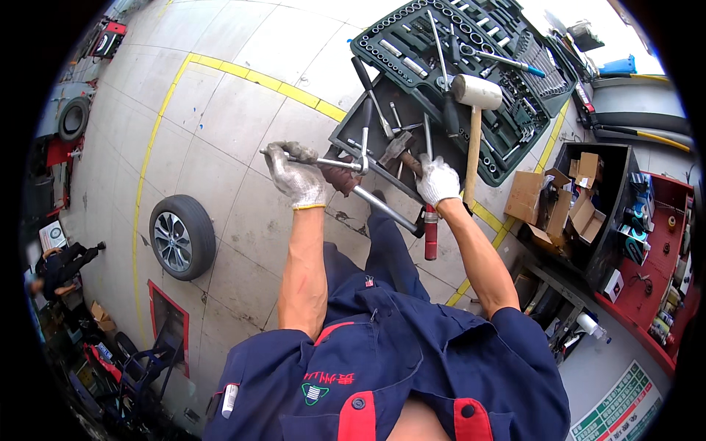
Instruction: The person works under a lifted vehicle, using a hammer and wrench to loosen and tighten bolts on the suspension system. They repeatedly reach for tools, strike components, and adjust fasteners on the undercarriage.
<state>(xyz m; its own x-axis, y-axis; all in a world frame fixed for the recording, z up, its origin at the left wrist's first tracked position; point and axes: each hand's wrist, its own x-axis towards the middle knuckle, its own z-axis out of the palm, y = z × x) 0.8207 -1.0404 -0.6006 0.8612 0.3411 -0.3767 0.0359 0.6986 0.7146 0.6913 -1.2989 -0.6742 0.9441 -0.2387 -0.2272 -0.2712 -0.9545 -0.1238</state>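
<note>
My left hand (296, 175), in a soiled whitish work glove, is closed around a slim metal bar (340, 163). The bar's right end meets the head of a black-handled ratchet wrench (365, 126) at the tray's near left corner. My right hand (439, 181), gloved too, is closed over the shaft of a red-handled metal tool (431, 239) at the tray's near edge. A hammer (398, 147) lies beside it, its brown handle reaching to my fingers. Right of that hand, a pale-headed mallet (476, 92) rests with its wooden handle toward me.
An open green socket set case (426, 92) lies beyond the dark tool tray (343, 132). To the right stand a black bin (627, 165) with cardboard boxes and a red shelf (625, 290). A wheel (182, 237) lies on the tiled floor at left. Another person (62, 268) is far left.
</note>
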